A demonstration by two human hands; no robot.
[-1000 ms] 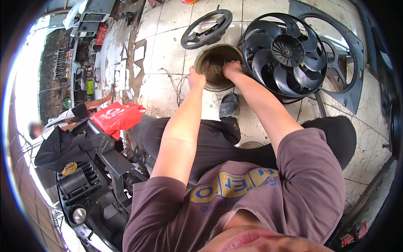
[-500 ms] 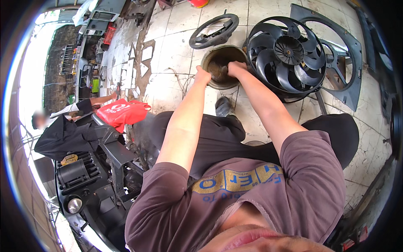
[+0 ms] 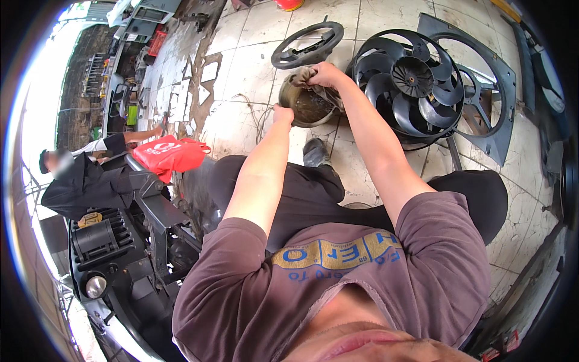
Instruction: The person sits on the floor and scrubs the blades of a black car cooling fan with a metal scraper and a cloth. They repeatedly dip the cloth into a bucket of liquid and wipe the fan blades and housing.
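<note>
A round bucket [image 3: 292,96] of murky brown water stands on the tiles in front of me, its mouth facing up. My left hand [image 3: 284,114] is closed on the bucket's near left rim. Above the far side of the mouth, my right hand [image 3: 327,75] grips a wet greyish-brown rag [image 3: 301,76]. Part of the cloth hangs down on the right, over the bucket's edge. Just beyond the bucket lies a black steering wheel [image 3: 307,44]. To the right of my right hand is a large black radiator fan [image 3: 412,76] with curved blades.
A flat black fan shroud [image 3: 502,90] lies behind the fan. At left stand a dark vehicle front [image 3: 102,265] and a red bag [image 3: 170,155]. Another person [image 3: 84,175] is at the far left. Broken tiles [image 3: 208,72] and a red container [image 3: 289,3] lie farther off.
My right hand has come up out of the bucket, lifting the rag from the water to above the rim. My left hand stays at the rim.
</note>
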